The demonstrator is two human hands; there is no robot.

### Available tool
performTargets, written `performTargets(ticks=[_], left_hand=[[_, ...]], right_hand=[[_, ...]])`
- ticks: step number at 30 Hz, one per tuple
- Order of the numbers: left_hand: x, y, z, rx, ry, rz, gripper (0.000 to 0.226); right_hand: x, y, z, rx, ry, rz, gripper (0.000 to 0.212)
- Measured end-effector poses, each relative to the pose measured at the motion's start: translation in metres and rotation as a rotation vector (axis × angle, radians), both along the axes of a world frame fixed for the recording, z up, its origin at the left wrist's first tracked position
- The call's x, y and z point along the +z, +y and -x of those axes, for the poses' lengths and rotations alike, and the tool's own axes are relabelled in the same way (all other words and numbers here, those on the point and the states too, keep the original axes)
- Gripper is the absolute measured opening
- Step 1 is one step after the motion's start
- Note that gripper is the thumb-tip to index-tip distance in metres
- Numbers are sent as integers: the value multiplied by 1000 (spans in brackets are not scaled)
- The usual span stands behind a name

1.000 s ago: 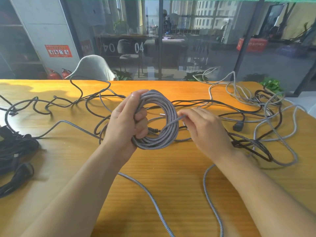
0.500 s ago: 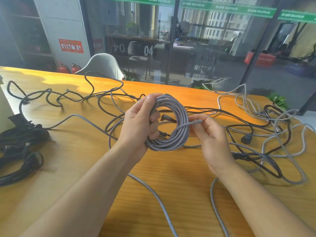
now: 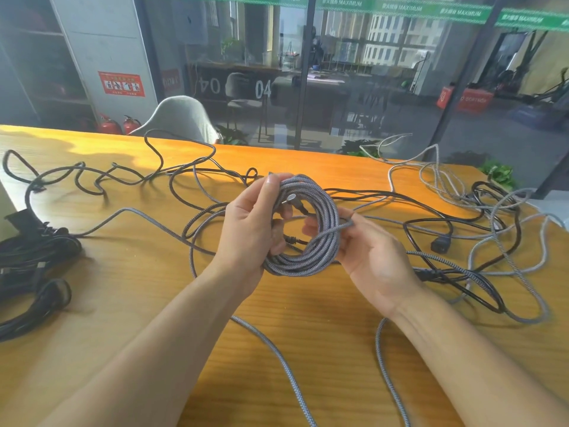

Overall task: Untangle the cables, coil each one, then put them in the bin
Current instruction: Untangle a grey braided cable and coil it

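Loose black and grey cables [image 3: 462, 211] sprawled over the wooden table [image 3: 154, 303] all round, black bundle [image 3: 34, 266] at left edge, grey coil [image 3: 308, 229] raised mid-table, gripped by left hand [image 3: 249, 229], strand pinched across it by right hand [image 3: 369, 257].

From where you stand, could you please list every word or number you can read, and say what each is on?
"MAXIMUM": repeated on the green strip along the top of the glass wall.
"04": white digits on the glass door, with a mirrored "04" to their left.
Red wall notice: too small to read.
Red sign behind the glass: blurred.
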State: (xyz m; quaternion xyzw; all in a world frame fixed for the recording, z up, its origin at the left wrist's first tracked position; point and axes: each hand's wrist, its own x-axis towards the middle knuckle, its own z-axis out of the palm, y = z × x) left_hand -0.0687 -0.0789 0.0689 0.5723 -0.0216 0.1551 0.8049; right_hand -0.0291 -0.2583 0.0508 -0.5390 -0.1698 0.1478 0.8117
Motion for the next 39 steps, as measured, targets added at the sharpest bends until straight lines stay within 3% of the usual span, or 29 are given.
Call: performTargets(ticks=[5,9,15,18,22,27,39], left_hand=[[-1,-5,0,14,9,-57,31],[-5,-10,2,-46,30,-97,31],[-7,-18,3,-58,32,-148,31],[-7,-19,6,-51,24,-165,30],[-6,-19,6,-53,29,-183,30],[-8,-18,5,-19,83,-161,31],[-4,-19,6,-20,84,-95,32]], right_hand=[[8,-4,1,82,117,-28,54],[8,-6,-3,42,200,71,42],[5,-9,-8,73,319,52,36],[5,-11,-8,101,295,79,44],[8,-12,-6,105,244,118,39],[3,-2,3,-126,35,341,23],[2,-1,0,-123,70,284,26]])
